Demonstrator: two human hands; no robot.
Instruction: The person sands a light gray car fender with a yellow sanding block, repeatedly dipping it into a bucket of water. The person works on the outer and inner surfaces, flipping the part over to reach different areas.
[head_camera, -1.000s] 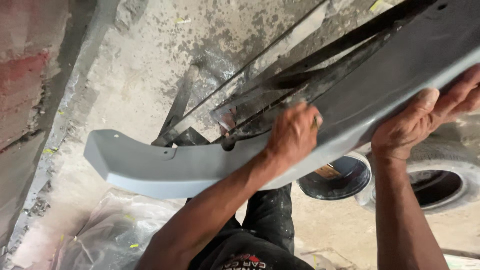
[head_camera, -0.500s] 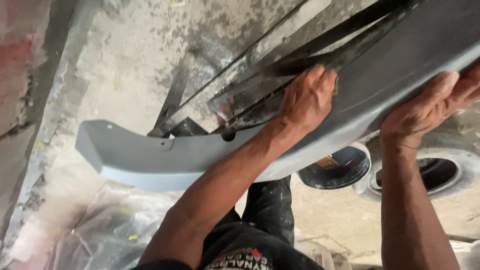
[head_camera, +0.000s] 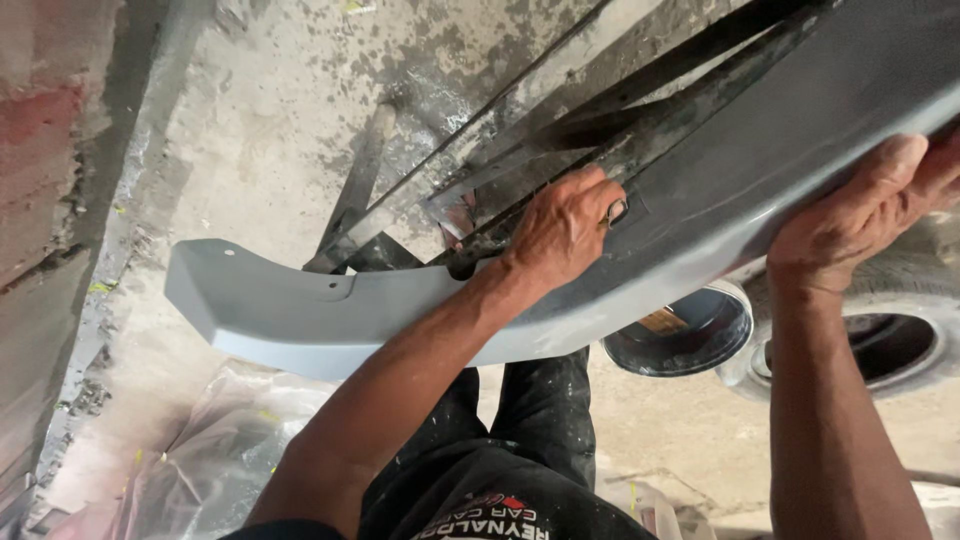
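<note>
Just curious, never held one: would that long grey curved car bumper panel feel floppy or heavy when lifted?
Probably light: the long grey curved car bumper panel is held by the left hand and right hand alone. Likely flexes somewhat, being long and thin. Its smooth coat may be slippery.

Stained concrete floor (head_camera: 250, 120), red brick wall (head_camera: 40, 150) at left, plastic sheeting (head_camera: 200, 450)

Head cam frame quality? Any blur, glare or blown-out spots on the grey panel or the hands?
Head view: mostly sharp; the left hand and right hand show no motion smear. The grey panel is evenly lit with only a soft sheen on its lower edge, no hard glare. The concrete floor is bright but keeps its texture. The wall at left is soft and dimmer.
</note>
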